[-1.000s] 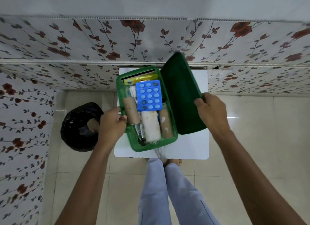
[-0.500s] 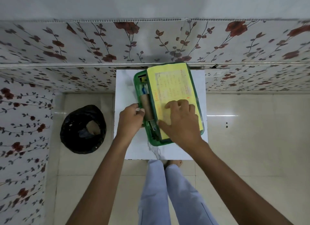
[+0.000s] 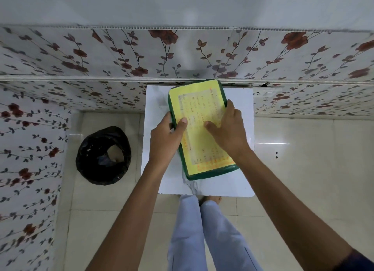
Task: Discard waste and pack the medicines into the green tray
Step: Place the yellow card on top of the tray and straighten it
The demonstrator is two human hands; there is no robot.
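The green tray lies on the small white table with its lid down. A yellow printed label covers the lid, so the medicines inside are hidden. My left hand grips the tray's left edge, thumb on the label. My right hand clasps the right edge, thumb pressed flat on the lid.
A black bag-lined waste bin stands on the tiled floor to the left of the table. Floral-patterned walls close in behind and on the left. My legs in light trousers are just below the table's front edge.
The open lid has swung down and now sits flat over the tray, hiding the contents. My right hand slid to the tray's right edge; my left hand moved onto the lid's left edge.
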